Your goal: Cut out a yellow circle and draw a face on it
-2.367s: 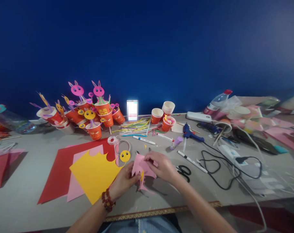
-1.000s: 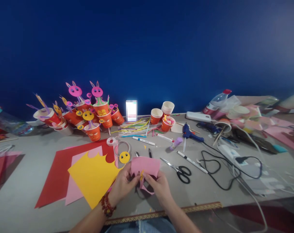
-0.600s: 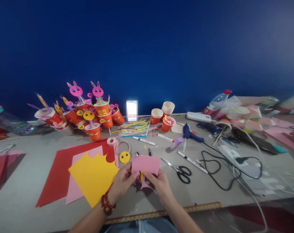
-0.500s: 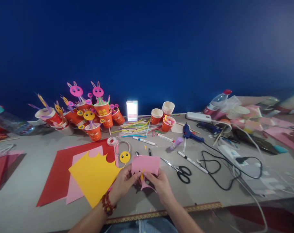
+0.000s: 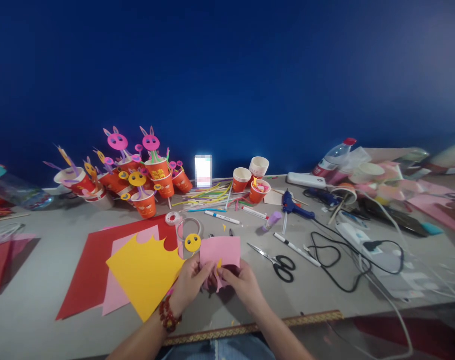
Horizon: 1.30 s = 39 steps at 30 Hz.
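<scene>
My left hand [image 5: 189, 284] and my right hand [image 5: 239, 284] both pinch the lower edge of a pink paper piece [image 5: 220, 250], held upright just above the grey table [image 5: 40, 300]. A small yellow bit [image 5: 219, 263] shows between my fingertips at the paper's cut edge. A red bead bracelet [image 5: 169, 316] is on my left wrist. Black-handled scissors [image 5: 279, 262] lie on the table to the right of my right hand. A yellow sheet [image 5: 145, 270] with a spiky cut edge lies just left of my left hand, over pink and red sheets [image 5: 88, 260].
Decorated orange paper cups [image 5: 145, 180] with paper animal faces crowd the back left. Stacked cups [image 5: 250, 177], coloured strips, pens, a blue glue gun [image 5: 293, 207], tape rolls [image 5: 182, 222], a yellow paper face [image 5: 193, 242], black cables [image 5: 340, 260] and a plastic bottle [image 5: 334, 156] lie around.
My right hand came back from the scissors' side to the pink paper's lower edge. The paper was turned upright and now stands a little higher and flatter between both hands.
</scene>
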Motion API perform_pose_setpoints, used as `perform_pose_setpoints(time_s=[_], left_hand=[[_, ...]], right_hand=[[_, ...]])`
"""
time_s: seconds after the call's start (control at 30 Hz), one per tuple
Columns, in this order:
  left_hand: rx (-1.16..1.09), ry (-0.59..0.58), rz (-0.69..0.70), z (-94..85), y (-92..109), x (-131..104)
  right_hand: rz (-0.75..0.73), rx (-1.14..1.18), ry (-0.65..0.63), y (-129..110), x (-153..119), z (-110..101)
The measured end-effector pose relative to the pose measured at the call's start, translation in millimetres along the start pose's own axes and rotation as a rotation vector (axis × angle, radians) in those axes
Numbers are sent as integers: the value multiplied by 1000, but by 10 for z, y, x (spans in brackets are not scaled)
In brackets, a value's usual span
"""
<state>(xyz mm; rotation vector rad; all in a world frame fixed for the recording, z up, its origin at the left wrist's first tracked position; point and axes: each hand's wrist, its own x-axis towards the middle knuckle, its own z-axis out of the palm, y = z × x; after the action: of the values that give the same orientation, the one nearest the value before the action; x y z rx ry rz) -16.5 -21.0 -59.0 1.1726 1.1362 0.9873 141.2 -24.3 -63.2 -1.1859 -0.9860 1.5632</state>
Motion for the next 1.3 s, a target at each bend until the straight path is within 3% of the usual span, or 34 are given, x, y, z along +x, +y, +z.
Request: perform_pose_setpoints(time_s=[0.33,0.67,0.83,1.07,1.2,1.3], left_hand=[[-37,96,45,-43,-30,23],[-28,91,-33,-22,26,16],[-16,54,-18,-18,5,10],[7,45,14,-11,2,5],[110,89,124,-45,22,23],[173,152,99,-77,2,45]], right_hand=[[13,81,5,-114,13,-74],[-206,-32,131,-286,84,-366],[-266,-145,84,-254,124,-352],[-225,-210,45,-237,162,-321],[-249,-262,51,-229,174,-328],[-249,-291,7,-183,187,-337]])
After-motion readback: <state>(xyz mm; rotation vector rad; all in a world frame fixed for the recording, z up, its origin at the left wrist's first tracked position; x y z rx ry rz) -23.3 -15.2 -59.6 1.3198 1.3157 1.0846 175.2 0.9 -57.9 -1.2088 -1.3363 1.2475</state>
